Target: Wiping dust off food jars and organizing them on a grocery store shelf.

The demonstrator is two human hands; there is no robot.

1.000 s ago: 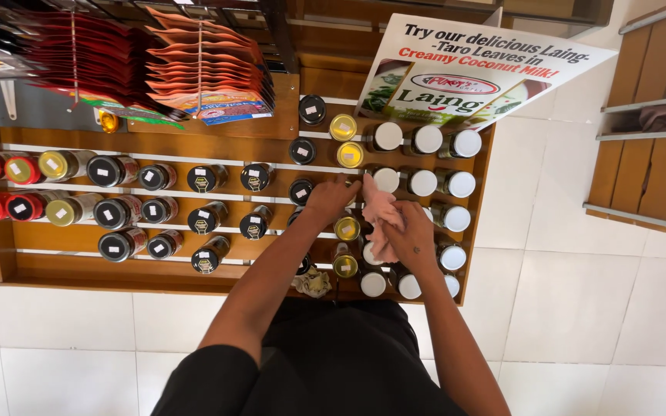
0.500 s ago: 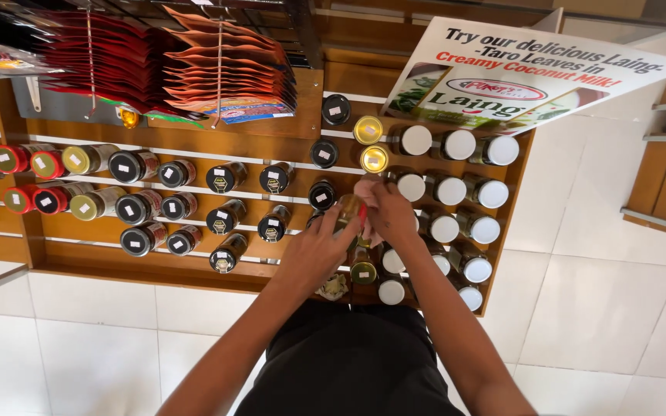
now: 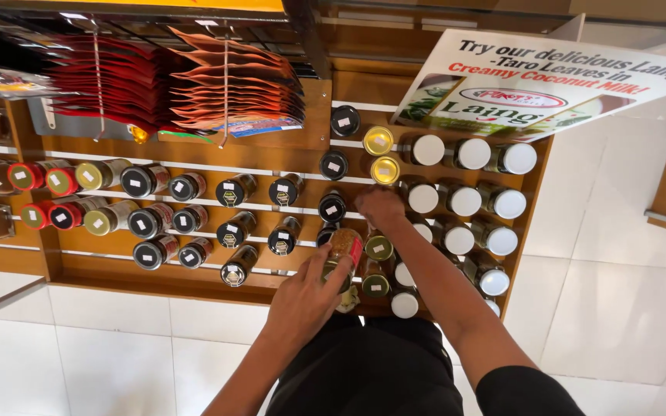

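The left hand is wrapped around a jar with a red label band and a speckled brownish filling, holding it at the near edge of the wooden shelf, just in front of the lowest row. The jar's long axis runs from the palm away toward the shelf, tilted slightly right, with its far end among the standing jars. The right hand reaches farther in, fingers curled down onto the jars of a middle row; whether it grips one I cannot tell, since the fist hides what is beneath. So the held jar lies near and a little left of the right hand, and the left hand is the one on it. Counted from above: about ten white-lidded jars on the right side (two or three partly hidden by the right forearm), two shiny gold lids at the far middle, some eighteen black-lidded jars across the centre and left, four red lids and two olive lids at the far left. Two bundles of red and orange packets hang beyond, and one slanted sign stands at the right.
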